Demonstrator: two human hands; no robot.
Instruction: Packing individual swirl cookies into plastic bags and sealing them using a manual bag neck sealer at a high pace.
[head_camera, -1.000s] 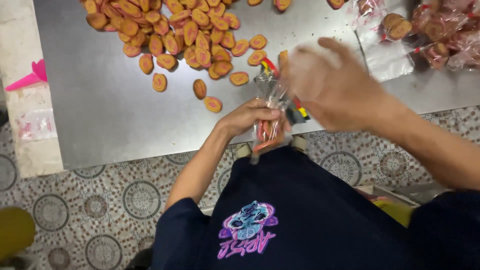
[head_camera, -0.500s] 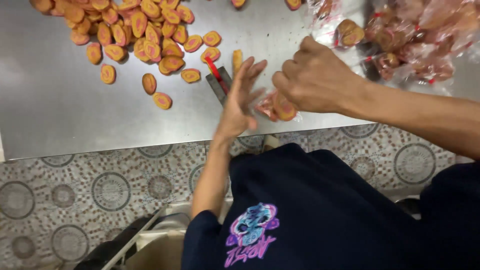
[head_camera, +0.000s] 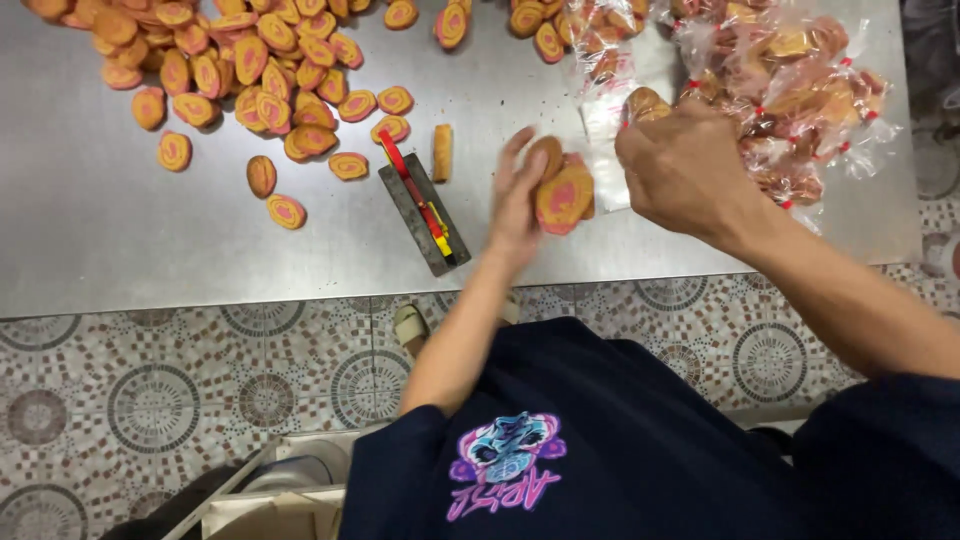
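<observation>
Evidently light and crumbly, the stacked swirl cookies (head_camera: 563, 193) want a gentle hold by their rims; the left hand (head_camera: 518, 200) cups them with spread fingers above the tabletop (head_camera: 150, 250). Whether the right hand (head_camera: 690, 165) pinches a clear bag (head_camera: 610, 100) I cannot tell; filled, tied bags (head_camera: 800, 90) lie beside it.
</observation>
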